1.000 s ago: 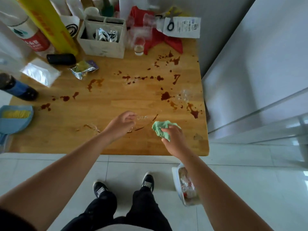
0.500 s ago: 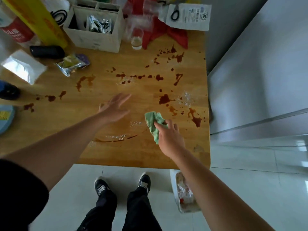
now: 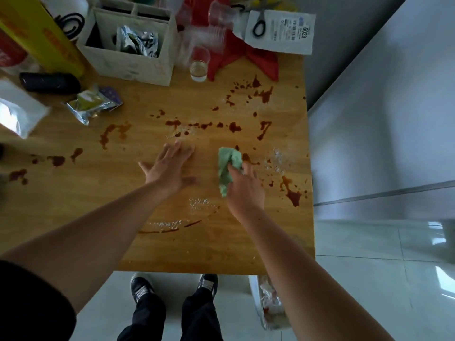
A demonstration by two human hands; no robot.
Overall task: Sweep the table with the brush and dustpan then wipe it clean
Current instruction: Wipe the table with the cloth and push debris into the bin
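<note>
Right hand (image 3: 242, 187) grips green cloth (image 3: 227, 166) on bench (image 3: 98, 193) centre; left hand (image 3: 170, 166) flat, open. I expect smearing: red stains (image 3: 291, 193) at 3 o'clock, white grains (image 3: 199, 203) unswept.

The table (image 3: 73, 193) is honey-coloured wood, spattered with dark red-brown stains (image 3: 291, 193) and white crumbs (image 3: 199, 203). The cloth (image 3: 227, 168) is pale green. A red fabric (image 3: 261, 60) lies beside a white printed label (image 3: 283, 33), a yellow box (image 3: 49, 43) and an off-white box (image 3: 130, 60).
</note>
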